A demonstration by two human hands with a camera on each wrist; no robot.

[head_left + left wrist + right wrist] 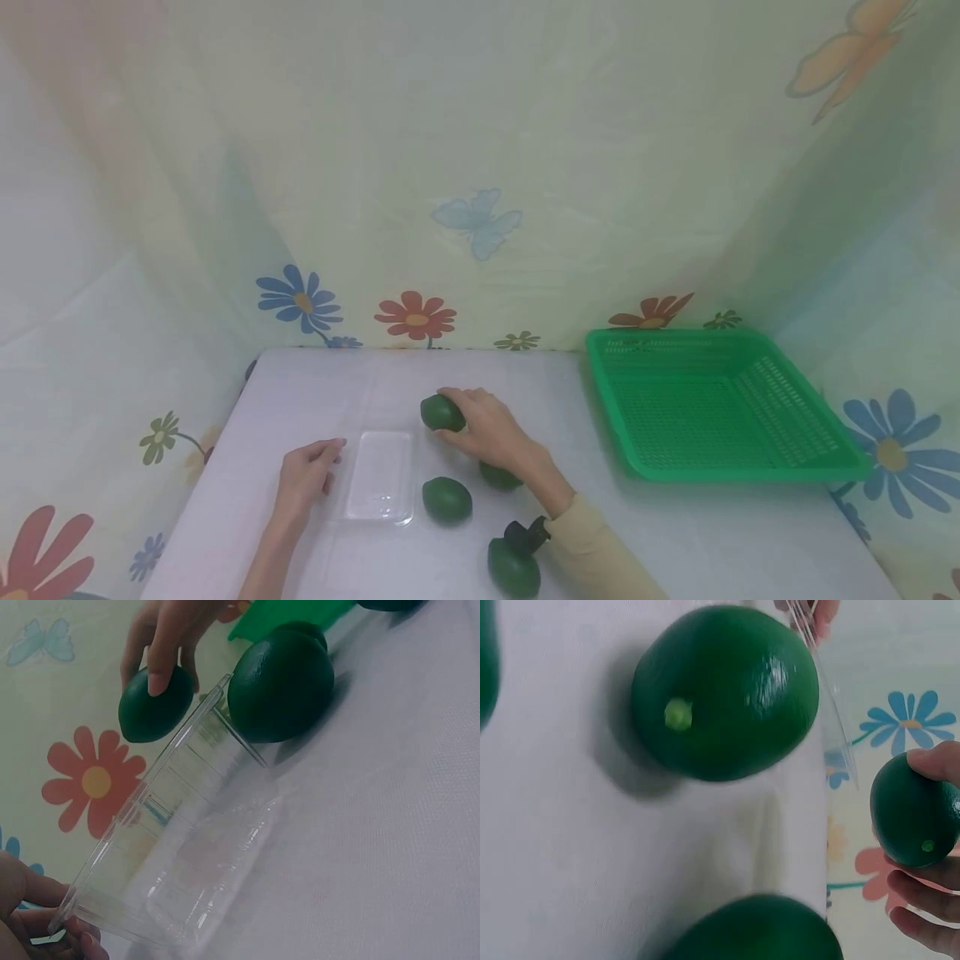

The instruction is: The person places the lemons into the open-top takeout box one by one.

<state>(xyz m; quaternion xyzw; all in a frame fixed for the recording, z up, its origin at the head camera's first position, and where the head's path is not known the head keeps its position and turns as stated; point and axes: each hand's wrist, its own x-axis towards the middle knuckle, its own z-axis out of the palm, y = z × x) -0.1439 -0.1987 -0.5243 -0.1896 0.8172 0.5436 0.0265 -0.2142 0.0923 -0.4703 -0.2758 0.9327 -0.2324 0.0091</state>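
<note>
In the head view my right hand (491,425) holds a smooth, dark green egg-shaped fruit (441,413) between thumb and fingers, past the far right corner of a clear plastic box (381,475). The right wrist view shows a small pale stem spot on this held fruit (913,814). My left hand (303,479) is at the box's left side. Seen from the left wrist, its fingers (45,891) pinch the rim of the clear box (202,825), whose see-through walls show nothing inside.
Beside the box lies a similar green fruit (447,500). Another fruit (498,476) is partly hidden under my right forearm, and a third (513,568) lies nearer, by the black wrist camera (527,534). A green slotted basket (626,446) stands at the back right.
</note>
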